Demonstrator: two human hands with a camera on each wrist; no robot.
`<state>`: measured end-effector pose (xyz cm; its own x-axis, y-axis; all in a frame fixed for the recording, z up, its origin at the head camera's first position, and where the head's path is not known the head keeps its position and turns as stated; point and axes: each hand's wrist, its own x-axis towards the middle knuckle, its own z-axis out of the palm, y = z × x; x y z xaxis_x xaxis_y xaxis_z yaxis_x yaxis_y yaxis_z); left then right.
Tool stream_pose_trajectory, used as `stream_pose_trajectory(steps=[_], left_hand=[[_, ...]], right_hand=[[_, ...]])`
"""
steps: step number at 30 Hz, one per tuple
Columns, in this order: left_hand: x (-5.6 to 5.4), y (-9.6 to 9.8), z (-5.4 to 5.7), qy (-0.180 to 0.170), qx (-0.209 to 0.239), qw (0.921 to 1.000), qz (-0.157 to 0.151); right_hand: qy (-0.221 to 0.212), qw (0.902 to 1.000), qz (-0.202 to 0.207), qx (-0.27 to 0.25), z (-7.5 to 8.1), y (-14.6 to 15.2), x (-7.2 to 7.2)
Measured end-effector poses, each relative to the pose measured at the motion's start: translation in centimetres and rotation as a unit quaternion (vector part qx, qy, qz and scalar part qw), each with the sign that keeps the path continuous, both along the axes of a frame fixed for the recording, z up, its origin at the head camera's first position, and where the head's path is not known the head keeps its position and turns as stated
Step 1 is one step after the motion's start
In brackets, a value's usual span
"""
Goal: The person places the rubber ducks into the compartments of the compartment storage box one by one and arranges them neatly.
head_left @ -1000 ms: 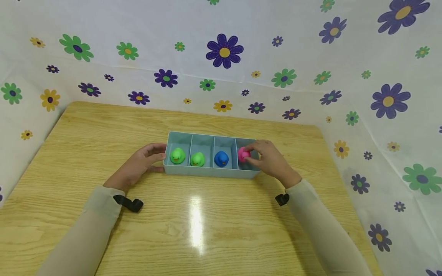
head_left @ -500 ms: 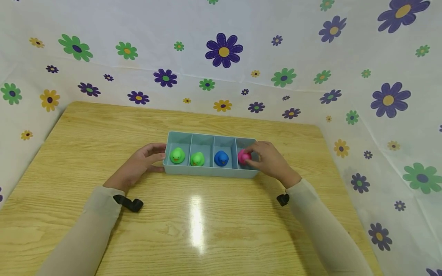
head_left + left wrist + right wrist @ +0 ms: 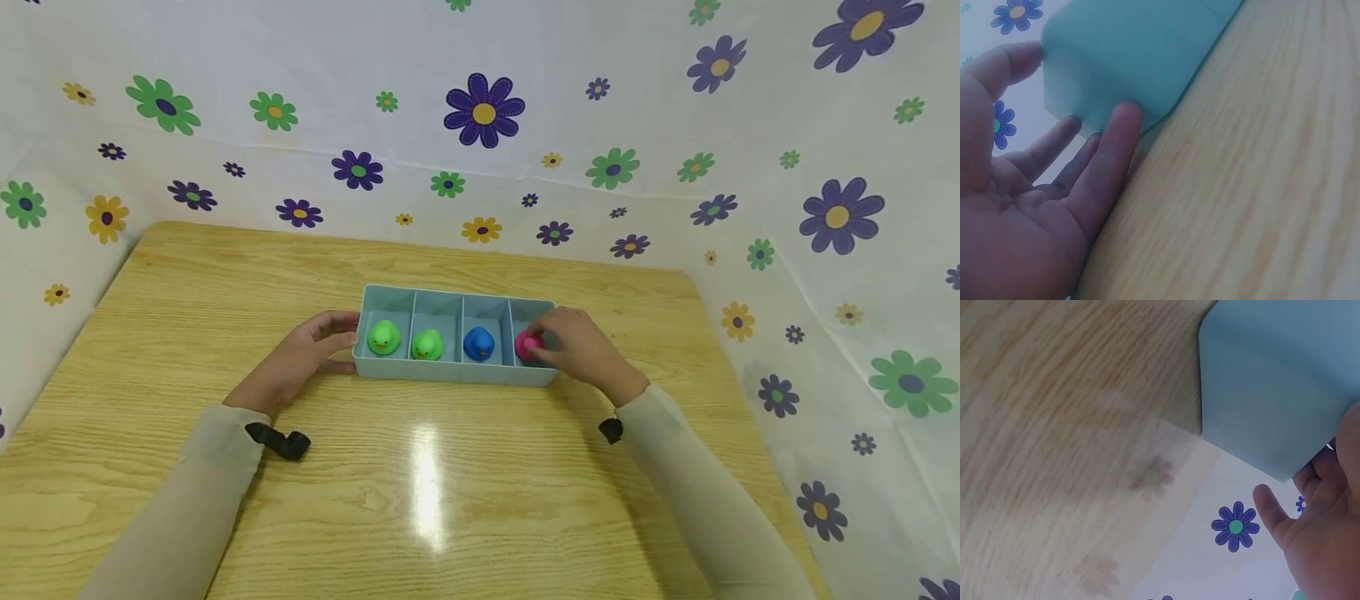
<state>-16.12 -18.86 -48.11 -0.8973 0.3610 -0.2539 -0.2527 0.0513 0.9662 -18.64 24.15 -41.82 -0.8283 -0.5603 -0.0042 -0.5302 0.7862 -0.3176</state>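
A light blue four-compartment box [image 3: 450, 372] sits on the table with one toy duck in each compartment. From left to right these are a green duck [image 3: 384, 337], a second green duck [image 3: 427, 344], a blue duck [image 3: 479, 342] and a pink duck [image 3: 527, 343]. My left hand [image 3: 306, 357] touches the box's left end with fingertips, as the left wrist view also shows. Over the rightmost compartment, my right hand [image 3: 587, 348] pinches the pink duck between thumb and fingers, hiding part of it. In the right wrist view the duck is hidden behind the box wall.
The wooden table [image 3: 360, 500] extends in front of the box and to both sides. A white flower-patterned cloth [image 3: 315, 50] rises behind the table and along its sides. A black camera mount is strapped to each wrist.
The pink duck has sunk slightly lower and turned within the rightmost compartment, with the right hand on it. The left hand stays at the box's left end.
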Motion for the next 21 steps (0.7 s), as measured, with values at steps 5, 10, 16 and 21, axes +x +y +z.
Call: stream_pose_trajectory(steps=[5,10,16,21], left_hand=[[0.11,-0.01,0.17,0.002,-0.003,1.0,0.0],[0.21,0.08,0.31,0.006,-0.003,1.0,0.002],[0.26,0.01,0.4,0.011,0.0,0.9999,0.0],[0.14,-0.01,0.26,0.001,0.002,1.0,0.001]], right_hand=[[-0.005,0.9998,-0.011,0.014,0.25,-0.17,0.13],[-0.023,0.9993,-0.02,0.024,0.55,-0.34,0.24],[-0.039,0.9989,-0.022,0.012,0.66,-0.39,0.16],[-0.039,0.9991,-0.018,0.003,0.36,-0.2,0.18]])
